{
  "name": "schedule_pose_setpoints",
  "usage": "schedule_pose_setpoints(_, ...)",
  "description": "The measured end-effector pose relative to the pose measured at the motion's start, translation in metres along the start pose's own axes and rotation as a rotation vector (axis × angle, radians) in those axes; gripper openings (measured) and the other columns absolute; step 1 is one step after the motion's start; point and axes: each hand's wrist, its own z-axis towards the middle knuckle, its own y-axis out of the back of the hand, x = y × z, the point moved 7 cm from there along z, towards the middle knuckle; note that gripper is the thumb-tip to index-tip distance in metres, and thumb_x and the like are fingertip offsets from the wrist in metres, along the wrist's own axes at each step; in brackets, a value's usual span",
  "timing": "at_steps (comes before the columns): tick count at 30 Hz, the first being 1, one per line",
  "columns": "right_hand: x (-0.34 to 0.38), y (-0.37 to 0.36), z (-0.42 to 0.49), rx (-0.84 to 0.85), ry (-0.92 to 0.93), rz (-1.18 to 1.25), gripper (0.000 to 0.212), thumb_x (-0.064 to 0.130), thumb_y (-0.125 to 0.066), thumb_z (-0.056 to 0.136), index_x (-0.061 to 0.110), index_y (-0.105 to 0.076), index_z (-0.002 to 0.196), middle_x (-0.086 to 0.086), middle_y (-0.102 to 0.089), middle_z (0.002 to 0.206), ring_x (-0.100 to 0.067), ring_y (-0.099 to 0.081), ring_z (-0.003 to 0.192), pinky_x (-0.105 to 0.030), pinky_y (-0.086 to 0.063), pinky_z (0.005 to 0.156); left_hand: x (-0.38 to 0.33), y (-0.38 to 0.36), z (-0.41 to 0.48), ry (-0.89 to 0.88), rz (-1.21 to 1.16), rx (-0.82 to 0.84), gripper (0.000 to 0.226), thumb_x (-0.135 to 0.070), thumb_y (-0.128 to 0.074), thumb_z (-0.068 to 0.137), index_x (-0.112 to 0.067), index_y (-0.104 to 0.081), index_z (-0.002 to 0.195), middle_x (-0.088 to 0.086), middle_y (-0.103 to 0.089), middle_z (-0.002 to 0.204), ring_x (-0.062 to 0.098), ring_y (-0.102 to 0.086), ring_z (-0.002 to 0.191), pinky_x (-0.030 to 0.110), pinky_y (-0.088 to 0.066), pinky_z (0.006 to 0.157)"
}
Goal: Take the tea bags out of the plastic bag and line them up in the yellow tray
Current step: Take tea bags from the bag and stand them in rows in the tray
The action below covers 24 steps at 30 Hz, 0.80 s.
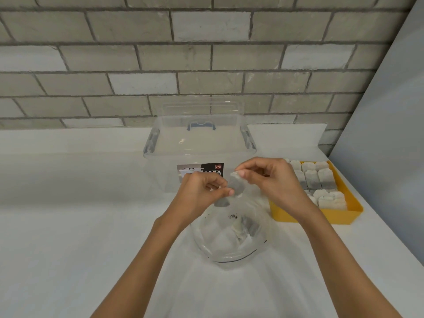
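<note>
A clear plastic bag (229, 239) lies on the white counter in front of me, with a few tea bags (246, 228) left inside. Above it, both hands hold tea bags. My left hand (199, 193) grips one tea bag (221, 203) that hangs below its fingers. My right hand (273, 180) pinches the top of another tea bag (237, 185) between thumb and fingers. The two tea bags touch or overlap between the hands. The yellow tray (344, 214) stands to the right, holding several tea bags (319, 180) laid in rows.
A clear plastic storage box (199, 145) with a lid and a blue handle stands behind my hands, against the grey brick wall. A grey panel rises at the far right beside the tray. White counter extends to the left and towards me.
</note>
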Motion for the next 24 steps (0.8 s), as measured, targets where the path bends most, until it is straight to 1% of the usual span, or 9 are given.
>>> schedule_pose_setpoints(3,0.005,0.030,0.002,-0.091,-0.011,-0.004,0.012,0.011,-0.070,0.083,0.022,-0.074,0.082,0.010,-0.071,0.074,-0.008,-0.058,0.058,-0.022,-0.049,0.066,-0.015,-0.001,0.006,-0.006,-0.090,0.009,0.004,-0.028,-0.076,0.079,-0.025,-0.076,0.079,-0.010,-0.074,0.080,0.009,-0.069,0.083,0.032,-0.055,0.085)
schedule_pose_setpoints(6,0.001,0.071,0.004,-0.135,-0.035,-0.072,0.010,0.012,-0.067,0.086,0.019,-0.073,0.087,0.002,-0.071,0.075,-0.011,-0.063,0.059,-0.024,-0.051,0.063,-0.031,-0.008,0.019,-0.050,-0.091,0.007,0.006,-0.019,-0.071,0.084,-0.021,-0.077,0.087,-0.014,-0.074,0.086,0.002,-0.069,0.087,0.028,-0.053,0.089)
schedule_pose_setpoints(8,-0.011,0.094,0.007,-0.089,-0.079,-0.155,0.014,0.011,-0.065,0.088,0.023,-0.072,0.086,0.002,-0.070,0.074,-0.011,-0.065,0.061,-0.023,-0.050,0.060,-0.041,-0.018,0.028,-0.070,-0.092,0.005,0.009,-0.014,-0.071,0.085,-0.019,-0.077,0.089,-0.011,-0.074,0.089,0.003,-0.069,0.086,0.021,-0.052,0.086)
schedule_pose_setpoints(11,-0.039,0.117,0.010,0.054,-0.177,-0.309,0.021,0.010,-0.063,0.090,0.027,-0.069,0.081,0.000,-0.069,0.074,-0.011,-0.067,0.062,-0.013,-0.047,0.057,-0.054,-0.036,0.036,-0.104,-0.075,0.001,0.017,-0.010,-0.069,0.085,-0.023,-0.074,0.093,-0.003,-0.074,0.085,0.008,-0.067,0.083,0.012,-0.048,0.077)
schedule_pose_setpoints(14,-0.074,0.134,0.013,0.115,-0.271,-0.375,0.020,0.008,-0.060,0.091,0.024,-0.067,0.080,-0.001,-0.068,0.078,-0.020,-0.068,0.062,-0.017,-0.050,0.060,-0.062,-0.054,0.042,-0.073,-0.089,0.010,0.025,-0.013,-0.070,0.085,-0.028,-0.067,0.105,-0.007,-0.073,0.079,0.005,-0.065,0.079,0.011,-0.049,0.077)
schedule_pose_setpoints(17,-0.116,0.140,0.018,0.172,-0.386,-0.429,0.018,0.008,-0.058,0.092,0.020,-0.066,0.081,-0.010,-0.068,0.075,-0.021,-0.066,0.062,-0.032,-0.055,0.066,-0.066,-0.069,0.045,-0.058,-0.092,0.018,0.016,-0.014,-0.071,0.085,-0.022,-0.071,0.098,-0.008,-0.073,0.081,0.003,-0.066,0.079,0.011,-0.048,0.075)
schedule_pose_setpoints(19,-0.139,0.137,0.021,0.223,-0.440,-0.503,0.016,0.006,-0.056,0.093,0.016,-0.065,0.085,-0.011,-0.066,0.071,-0.018,-0.064,0.060,-0.027,-0.052,0.058,-0.067,-0.077,0.044,-0.048,-0.090,0.021,0.011,-0.013,-0.070,0.085,-0.019,-0.074,0.093,-0.005,-0.073,0.084,0.004,-0.066,0.080,0.011,-0.049,0.074)
schedule_pose_setpoints(21,-0.154,0.132,0.023,0.262,-0.470,-0.554,0.014,0.004,-0.052,0.094,0.011,-0.063,0.089,-0.006,-0.062,0.071,-0.014,-0.061,0.058,-0.021,-0.047,0.051,-0.064,-0.081,0.045,-0.032,-0.090,0.014,0.010,-0.012,-0.070,0.085,-0.018,-0.075,0.092,-0.002,-0.074,0.085,0.007,-0.066,0.081,0.014,-0.051,0.076)
schedule_pose_setpoints(24,-0.168,0.127,0.028,0.272,-0.490,-0.595,0.018,-0.001,-0.048,0.093,0.010,-0.060,0.088,-0.004,-0.058,0.078,-0.019,-0.059,0.065,-0.025,-0.049,0.055,-0.061,-0.085,0.046,-0.010,-0.080,0.008,0.010,-0.013,-0.070,0.086,-0.019,-0.074,0.091,0.000,-0.074,0.086,0.011,-0.067,0.083,0.014,-0.051,0.074)
